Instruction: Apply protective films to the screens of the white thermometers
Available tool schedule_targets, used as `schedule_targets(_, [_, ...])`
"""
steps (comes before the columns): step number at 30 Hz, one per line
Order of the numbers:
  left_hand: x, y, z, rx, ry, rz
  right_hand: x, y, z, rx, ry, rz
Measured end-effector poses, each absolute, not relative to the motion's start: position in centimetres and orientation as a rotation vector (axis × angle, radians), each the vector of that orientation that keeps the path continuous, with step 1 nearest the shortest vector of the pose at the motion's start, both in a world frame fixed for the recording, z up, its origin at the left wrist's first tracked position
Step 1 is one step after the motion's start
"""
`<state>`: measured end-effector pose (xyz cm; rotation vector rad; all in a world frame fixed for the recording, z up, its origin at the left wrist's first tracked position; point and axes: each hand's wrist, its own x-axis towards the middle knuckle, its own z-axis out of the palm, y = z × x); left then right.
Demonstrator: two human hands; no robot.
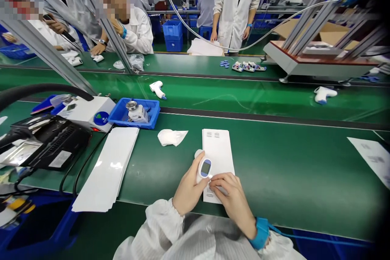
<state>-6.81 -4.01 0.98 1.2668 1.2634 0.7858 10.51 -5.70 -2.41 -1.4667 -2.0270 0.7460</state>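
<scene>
Near the bottom centre of the frame, a person's left hand (188, 187) has its fingers wrapped around a white handheld device (205, 167), whose small screen faces up. The right hand (230, 196) is beside it, fingertips drawn close together at the device's lower edge; from where I stand I can't tell whether they pinch something small. A blue wristband (261, 233) circles the right wrist.

The device is held over a narrow stack of printed white sheets (217, 144) on the green tabletop (289, 166). A crumpled white wrapper (171, 137) lies left of the sheets, in the middle of the frame. Farther left there's a blue tray (131, 124) with metal and white parts inside, and below it a stack of long white sheets (106, 170). Beyond, on a bright green strip, lie one white gun-shaped unit (157, 89) at upper centre-left and another unit (324, 94) toward the right edge. At the top centre, a co-worker in a white coat (236, 8) stands behind the far bench.
</scene>
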Motion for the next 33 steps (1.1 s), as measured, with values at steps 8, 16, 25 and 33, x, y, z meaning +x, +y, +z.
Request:
schedule_targets(8, [-6.9,-4.1,1.4,1.321,1.304,0.714,10.6,-5.7,-2.7,-1.444,-2.018,0.735])
schedule_targets(16, [-6.9,-3.7,0.8,1.116,1.185,0.798,10.8,-5.6,-2.5,-1.454,-2.044,0.74])
schedule_targets(25, [-6.9,-3.4,0.6,0.987,1.197,0.893,10.6,-5.5,-1.8,-1.456,-2.081,0.758])
schedule_targets(33, [-5.3,-1.8,0.6,0.925,1.137,0.915,10.6,-5.6,-1.8,-1.214,-2.051,0.777])
